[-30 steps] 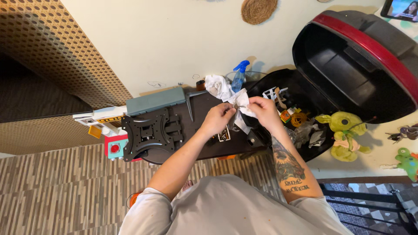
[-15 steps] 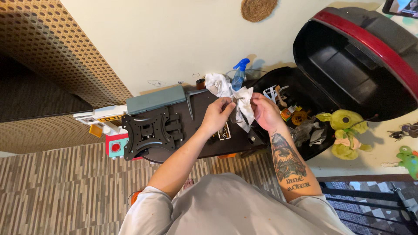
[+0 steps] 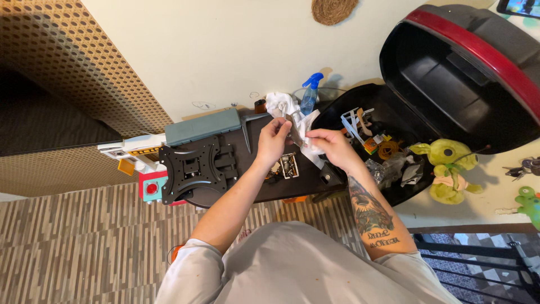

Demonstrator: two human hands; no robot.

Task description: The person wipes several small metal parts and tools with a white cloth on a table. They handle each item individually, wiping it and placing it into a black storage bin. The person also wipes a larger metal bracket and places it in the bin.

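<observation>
Wiping a small metal part (image 3: 288, 123) over the dark table (image 3: 259, 186), we pinch it in our left hand (image 3: 274, 141) while our right hand (image 3: 331, 147) grips the white rag (image 3: 306, 125); cleaning looks unfinished, more hardware (image 3: 287, 166) waiting below.

Light grey short-sleeved shirt, bare forearms, dark tattoo on right forearm (image 3: 368, 217).

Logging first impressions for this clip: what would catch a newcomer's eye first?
Both hands, left hand and right hand, meet over a white cloth at centre. To the right gapes a large black case with a red stripe, a green plush toy beside it.
</observation>
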